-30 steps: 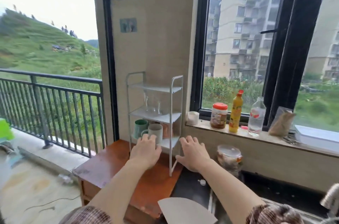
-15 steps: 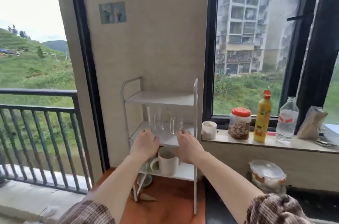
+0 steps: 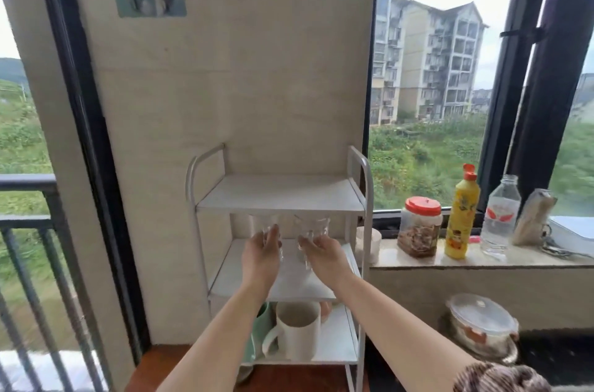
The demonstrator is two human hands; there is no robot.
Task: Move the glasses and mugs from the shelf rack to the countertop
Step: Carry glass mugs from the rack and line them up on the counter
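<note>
A white three-tier shelf rack (image 3: pixel 360 195) stands against the wall on a wooden cabinet. Two clear glasses sit on its middle shelf. My left hand (image 3: pixel 261 256) grips the left glass (image 3: pixel 261 226). My right hand (image 3: pixel 321 255) grips the right glass (image 3: pixel 316 227). On the bottom shelf stand a white mug (image 3: pixel 297 334) with its handle to the left and a green mug (image 3: pixel 262 327) behind my left forearm. An orange item shows behind the white mug. The top shelf holds nothing.
The dark countertop (image 3: pixel 546 356) lies at lower right, with a lidded glass container (image 3: pixel 482 327) on it. On the window sill stand a small white cup (image 3: pixel 369 244), a red-lidded jar (image 3: pixel 421 226), a yellow bottle (image 3: pixel 461 215) and a water bottle (image 3: pixel 499 215).
The view has moved closer and up. Both hands rose from in front of the bottom shelf to the middle shelf and closed around the two glasses.
</note>
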